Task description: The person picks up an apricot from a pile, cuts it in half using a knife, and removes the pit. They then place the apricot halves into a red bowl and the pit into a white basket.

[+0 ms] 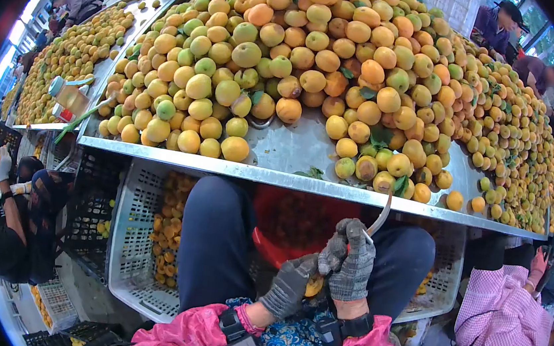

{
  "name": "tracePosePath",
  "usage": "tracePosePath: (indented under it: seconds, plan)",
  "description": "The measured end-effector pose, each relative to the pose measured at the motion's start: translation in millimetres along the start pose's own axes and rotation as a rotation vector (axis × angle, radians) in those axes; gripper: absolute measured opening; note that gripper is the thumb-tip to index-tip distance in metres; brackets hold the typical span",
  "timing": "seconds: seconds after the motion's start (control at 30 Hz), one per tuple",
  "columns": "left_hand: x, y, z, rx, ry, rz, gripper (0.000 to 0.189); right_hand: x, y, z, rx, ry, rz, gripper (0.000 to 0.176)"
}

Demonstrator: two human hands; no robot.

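Note:
Both hands wear grey knit gloves and meet above the lap. My left hand [287, 285] is closed around a yellow-orange fruit [314, 285], mostly hidden between the hands. My right hand [350, 260] is closed on a curved knife [381, 218], whose blade points up toward the table edge. The right fingers lie close beside the fruit. Below and behind the hands, between the knees, is a red tub [274, 203] with dark contents.
A metal table [292, 149] with a raised front rim bears a large heap of yellow-orange fruit [316, 43]. White crates [124, 245] of fruit stand beneath it. A bottle [68, 94] lies at the left. Other people sit at left and right, some beyond the heap.

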State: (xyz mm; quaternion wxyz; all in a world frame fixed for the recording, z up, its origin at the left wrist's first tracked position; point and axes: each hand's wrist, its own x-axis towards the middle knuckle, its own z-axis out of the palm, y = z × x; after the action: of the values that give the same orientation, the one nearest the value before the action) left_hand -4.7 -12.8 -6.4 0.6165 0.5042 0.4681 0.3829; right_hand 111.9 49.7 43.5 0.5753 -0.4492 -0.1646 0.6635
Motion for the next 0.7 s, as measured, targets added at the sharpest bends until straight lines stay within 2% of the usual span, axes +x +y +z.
tracePosePath:
  seconds: [0.07, 0.13, 0.2, 0.3, 0.37, 0.4, 0.47, 0.5, 0.57, 0.6, 0.67, 0.7]
  plan:
    - [0.8, -16.4, 5.5, 0.426, 0.167, 0.214, 0.032, 1.5, 8.5, -2.3, -0.075, 0.064, -0.058, 0.021]
    - [-1.5, -22.3, 9.3, 0.497, 0.184, 0.182, 0.038, 1.6, 15.9, -1.9, -0.157, 0.178, -0.121, 0.019]
    - [-0.4, -21.9, 9.6, 0.567, 0.205, 0.157, 0.045, -1.0, 11.3, 7.1, -0.169, 0.144, -0.113, 0.018]
    - [0.2, -17.3, 4.5, 0.428, 0.136, 0.085, 0.042, -1.7, 12.9, 6.0, -0.256, 0.051, -0.108, 0.016]
    - [1.3, -10.7, -2.1, 0.420, -0.003, 0.128, 0.033, -4.0, 15.1, 10.7, -0.509, -0.065, -0.198, 0.017]
    - [2.8, -6.4, -0.6, 0.423, 0.000, 0.128, 0.033, -5.8, 10.3, 13.7, -0.460, -0.062, -0.088, 0.017]
    - [4.2, 1.8, 7.6, -0.033, 0.151, -0.045, 0.029, -1.4, 7.6, 15.0, -0.398, -0.065, -0.099, 0.017]
    - [9.2, 5.5, 8.2, -0.032, 0.151, -0.046, 0.029, 1.6, 5.6, 15.6, -0.338, -0.073, -0.115, 0.017]
    - [21.5, 12.3, 5.7, -0.454, 0.201, -0.293, 0.024, 4.1, -0.2, 15.9, -0.291, -0.052, -0.073, 0.017]
    - [22.7, 12.9, 3.0, -0.453, 0.202, -0.293, 0.024, 5.1, -3.1, 16.4, -0.266, -0.033, -0.056, 0.017]
    - [25.9, 13.4, -3.1, 0.032, 0.038, -0.036, 0.035, 9.0, -6.2, 19.6, -0.220, 0.022, -0.070, 0.016]
    - [27.3, 5.9, -2.6, 0.032, 0.037, -0.037, 0.035, 11.9, -5.6, 17.5, -0.220, 0.024, -0.069, 0.016]
